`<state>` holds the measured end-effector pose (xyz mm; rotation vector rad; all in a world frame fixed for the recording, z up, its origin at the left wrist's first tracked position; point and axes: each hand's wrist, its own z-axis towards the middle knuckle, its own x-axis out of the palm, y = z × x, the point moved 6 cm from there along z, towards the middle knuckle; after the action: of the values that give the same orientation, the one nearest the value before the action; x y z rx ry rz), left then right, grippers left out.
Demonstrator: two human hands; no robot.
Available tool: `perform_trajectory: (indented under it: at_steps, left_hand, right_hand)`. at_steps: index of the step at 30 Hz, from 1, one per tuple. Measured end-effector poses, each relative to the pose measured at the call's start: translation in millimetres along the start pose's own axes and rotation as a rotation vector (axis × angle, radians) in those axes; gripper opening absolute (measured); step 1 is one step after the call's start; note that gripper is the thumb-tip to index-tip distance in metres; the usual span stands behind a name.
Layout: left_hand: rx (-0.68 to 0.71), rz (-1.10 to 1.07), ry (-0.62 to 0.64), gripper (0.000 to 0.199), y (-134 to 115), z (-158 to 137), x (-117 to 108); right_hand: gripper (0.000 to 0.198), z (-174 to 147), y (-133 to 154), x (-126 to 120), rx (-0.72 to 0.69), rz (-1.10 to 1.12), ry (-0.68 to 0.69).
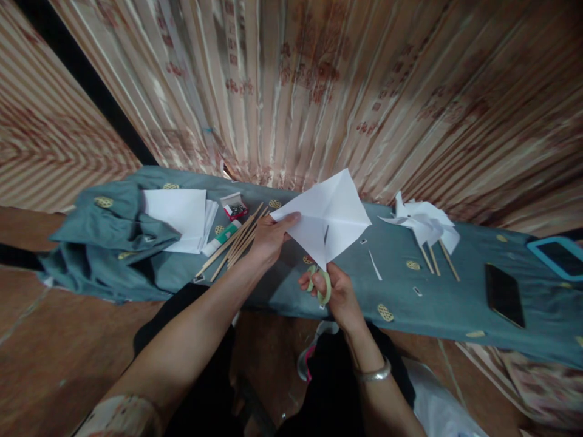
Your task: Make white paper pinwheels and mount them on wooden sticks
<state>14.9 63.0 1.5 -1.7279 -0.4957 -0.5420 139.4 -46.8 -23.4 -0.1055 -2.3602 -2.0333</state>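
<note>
At the left, a stack of white paper [175,212] lies uncut, then a small open box [235,208], a glue stick [221,238] and loose sticks [239,240]. The left hand [271,237] pinches the left corner of a creased sheet [339,212] above the tabletop [437,309]; the right hand [341,291] is closed round scissors [327,288] at its near corner, so cutting seems under way. Farther right, paper pinwheels [423,221] on sticks look finished. The tabletop's near edge runs close by the scissors; rightward there seems more room than toward the crowded left.
</note>
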Motion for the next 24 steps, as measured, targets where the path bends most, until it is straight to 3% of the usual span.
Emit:
perform_trajectory:
  at_steps: [24]
  left_hand:
    - [0.023,0.016,-0.003,0.036,-2.4,0.8,-2.1]
  right_hand:
    - [0.050,2.4,3.4,-2.4,0.067,0.069,-0.070]
